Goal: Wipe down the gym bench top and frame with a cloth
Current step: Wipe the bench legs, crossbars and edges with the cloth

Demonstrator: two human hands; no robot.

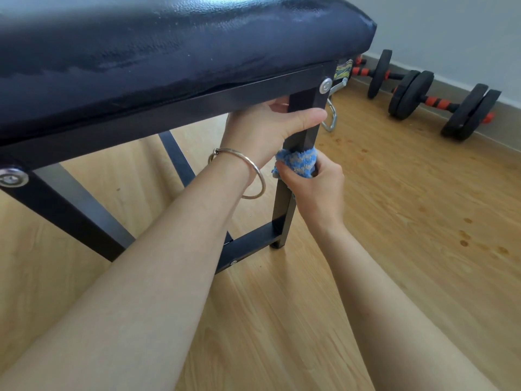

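Observation:
The gym bench has a dark padded top [174, 49] filling the upper left, on a black metal frame [197, 100]. Its near right leg [283, 210] runs down to the wooden floor. My left hand [267, 128] grips that leg just under the frame rail, thumb across the front. A metal bangle [245, 176] hangs on that wrist. Directly below, my right hand [313, 187] holds a blue and grey fluffy cloth [296, 163] wrapped around the leg.
Two black dumbbells [439, 103] with red grips lie along the wall at the right. A metal handle grip [331, 117] lies on the floor behind the leg. A lower crossbar [248, 246] and a second leg [73, 210] stand at the left.

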